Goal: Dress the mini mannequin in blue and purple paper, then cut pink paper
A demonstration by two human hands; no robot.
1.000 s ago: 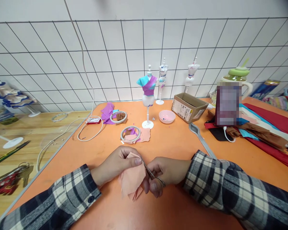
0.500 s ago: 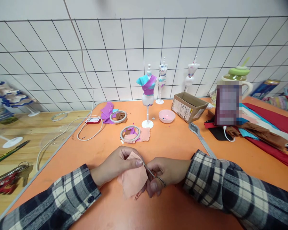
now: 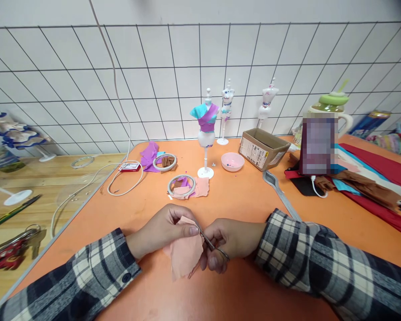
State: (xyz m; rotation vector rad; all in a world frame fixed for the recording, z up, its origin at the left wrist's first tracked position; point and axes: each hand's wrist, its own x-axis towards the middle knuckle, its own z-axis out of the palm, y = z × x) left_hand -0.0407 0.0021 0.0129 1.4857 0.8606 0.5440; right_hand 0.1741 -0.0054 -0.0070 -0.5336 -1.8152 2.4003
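Note:
My left hand (image 3: 169,229) pinches a piece of pale pink crepe paper (image 3: 186,256) between thumb and fingers, low in the middle of the view. Close on its right, my right hand (image 3: 220,243) is closed round small metal scissors (image 3: 211,245), with a finger loop showing by the thumb. The blades lie at the paper's upper right edge, by my left thumb. Behind the hands, a white mini mannequin (image 3: 206,138) stands upright, wrapped in turquoise and purple at the chest.
Tape rings (image 3: 171,192) with paper scraps lie beyond my left hand. A pink bowl (image 3: 232,162), cardboard box (image 3: 261,151), grey strap (image 3: 280,194) and propped phone (image 3: 317,145) stand farther right. A white cable (image 3: 115,195) curls at the left.
The scissors have turned slightly against the paper's edge, and their blades look closer together. The paper's lower part has shifted a little. My left hand has hardly moved.

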